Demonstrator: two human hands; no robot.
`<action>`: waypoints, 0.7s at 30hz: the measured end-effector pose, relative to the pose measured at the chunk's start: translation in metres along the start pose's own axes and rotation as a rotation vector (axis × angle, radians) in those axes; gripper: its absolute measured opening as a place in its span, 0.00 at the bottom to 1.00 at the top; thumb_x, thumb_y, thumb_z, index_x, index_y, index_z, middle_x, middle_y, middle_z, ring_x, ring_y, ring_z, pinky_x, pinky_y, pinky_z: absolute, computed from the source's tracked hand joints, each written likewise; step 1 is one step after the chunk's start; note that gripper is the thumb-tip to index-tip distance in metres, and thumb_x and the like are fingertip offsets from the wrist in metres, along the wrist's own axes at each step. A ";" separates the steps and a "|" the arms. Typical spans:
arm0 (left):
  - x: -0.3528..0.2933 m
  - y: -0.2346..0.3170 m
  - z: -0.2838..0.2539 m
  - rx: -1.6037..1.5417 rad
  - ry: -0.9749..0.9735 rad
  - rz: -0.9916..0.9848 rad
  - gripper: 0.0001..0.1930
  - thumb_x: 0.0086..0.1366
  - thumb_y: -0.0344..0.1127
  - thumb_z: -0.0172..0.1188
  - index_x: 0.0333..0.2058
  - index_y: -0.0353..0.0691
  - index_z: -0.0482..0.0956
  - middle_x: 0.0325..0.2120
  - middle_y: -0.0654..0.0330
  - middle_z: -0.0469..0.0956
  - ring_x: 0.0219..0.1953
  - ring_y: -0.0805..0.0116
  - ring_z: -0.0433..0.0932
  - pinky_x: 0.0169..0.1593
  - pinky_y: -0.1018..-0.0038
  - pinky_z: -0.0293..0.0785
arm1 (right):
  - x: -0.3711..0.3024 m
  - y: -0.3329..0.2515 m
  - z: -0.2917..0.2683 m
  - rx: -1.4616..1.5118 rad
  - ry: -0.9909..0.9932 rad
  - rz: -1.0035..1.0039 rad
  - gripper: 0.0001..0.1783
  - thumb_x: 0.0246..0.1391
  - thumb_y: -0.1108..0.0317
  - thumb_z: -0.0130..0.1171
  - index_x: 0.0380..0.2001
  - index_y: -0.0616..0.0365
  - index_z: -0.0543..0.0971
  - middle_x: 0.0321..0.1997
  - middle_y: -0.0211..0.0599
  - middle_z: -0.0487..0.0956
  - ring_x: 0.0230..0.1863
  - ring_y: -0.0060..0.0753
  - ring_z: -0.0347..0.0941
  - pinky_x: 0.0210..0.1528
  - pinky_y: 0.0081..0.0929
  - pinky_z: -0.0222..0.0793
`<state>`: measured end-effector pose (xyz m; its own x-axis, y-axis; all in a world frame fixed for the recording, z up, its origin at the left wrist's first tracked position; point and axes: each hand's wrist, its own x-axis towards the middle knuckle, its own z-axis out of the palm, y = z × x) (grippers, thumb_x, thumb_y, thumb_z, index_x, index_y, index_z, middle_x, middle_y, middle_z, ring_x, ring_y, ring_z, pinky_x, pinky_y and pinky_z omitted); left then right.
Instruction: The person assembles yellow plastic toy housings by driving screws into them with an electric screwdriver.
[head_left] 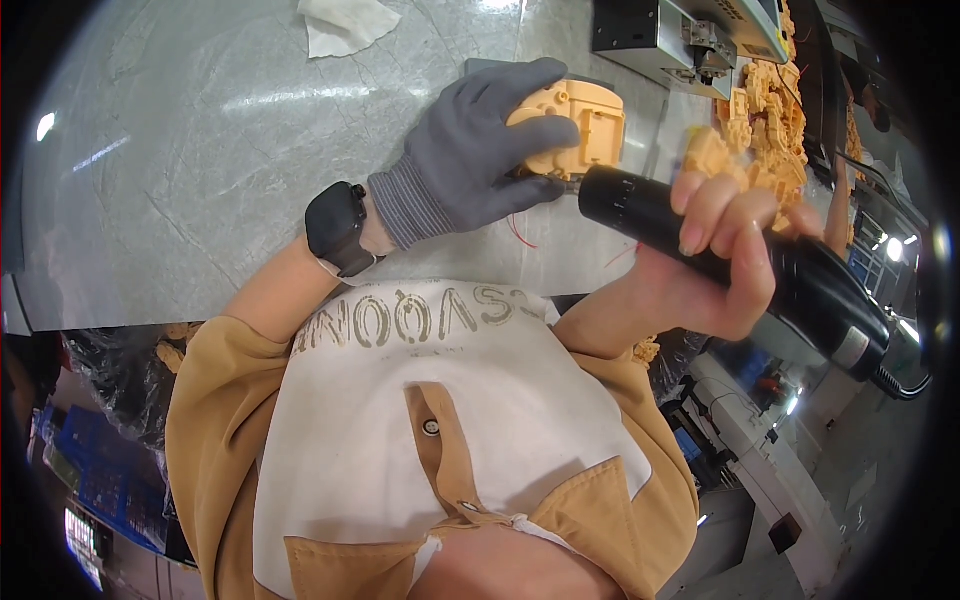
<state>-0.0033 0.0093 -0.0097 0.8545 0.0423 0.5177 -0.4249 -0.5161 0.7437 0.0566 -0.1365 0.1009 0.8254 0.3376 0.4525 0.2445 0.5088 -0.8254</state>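
Note:
My left hand, in a grey knit glove with a bare wrist and dark watch, grips an orange molded plastic housing above the grey tabletop. Its thumb and fingers wrap round the housing's left side. My bare right hand is closed round a black electric screwdriver, which has a cord at its rear end. The tool's front points left at the housing's lower edge; a short thin bit shows there, and I cannot tell whether it touches. A thin red wire dangles below my gloved hand.
Many similar orange plastic parts are heaped at the right, just beyond my right hand. A metal box-shaped machine stands at the back right. A white cloth lies on the grey table at the far side. Blue crates stand below at left.

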 end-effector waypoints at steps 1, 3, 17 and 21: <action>0.000 0.000 0.000 0.000 0.001 -0.001 0.23 0.44 0.38 0.67 0.42 0.48 0.74 0.51 0.48 0.63 0.47 0.52 0.68 0.48 0.65 0.67 | 0.000 0.000 0.001 0.000 -0.001 0.001 0.24 0.44 0.76 0.42 0.49 0.56 0.60 0.16 0.35 0.64 0.15 0.29 0.61 0.26 0.34 0.64; 0.000 -0.001 0.000 0.002 0.004 0.008 0.27 0.42 0.40 0.69 0.44 0.49 0.72 0.51 0.49 0.63 0.48 0.51 0.68 0.48 0.64 0.67 | 0.000 0.000 0.002 -0.011 0.000 -0.002 0.24 0.44 0.75 0.42 0.50 0.55 0.60 0.16 0.35 0.64 0.15 0.29 0.61 0.27 0.34 0.63; -0.001 -0.001 0.001 0.022 0.007 0.001 0.34 0.38 0.43 0.72 0.47 0.51 0.70 0.51 0.50 0.63 0.49 0.52 0.67 0.49 0.63 0.67 | -0.001 0.000 0.003 0.037 0.006 0.022 0.24 0.45 0.76 0.42 0.50 0.55 0.60 0.16 0.35 0.64 0.16 0.30 0.62 0.27 0.35 0.63; -0.002 0.000 0.001 0.029 -0.008 -0.015 0.32 0.41 0.43 0.71 0.47 0.50 0.70 0.51 0.50 0.63 0.49 0.53 0.67 0.49 0.64 0.67 | 0.001 0.001 -0.003 -0.012 -0.051 0.017 0.24 0.45 0.77 0.42 0.50 0.56 0.60 0.16 0.36 0.64 0.15 0.31 0.62 0.27 0.35 0.64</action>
<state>-0.0044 0.0086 -0.0110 0.8631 0.0434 0.5031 -0.4035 -0.5399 0.7388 0.0589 -0.1379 0.0992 0.8022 0.3865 0.4550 0.2373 0.4929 -0.8371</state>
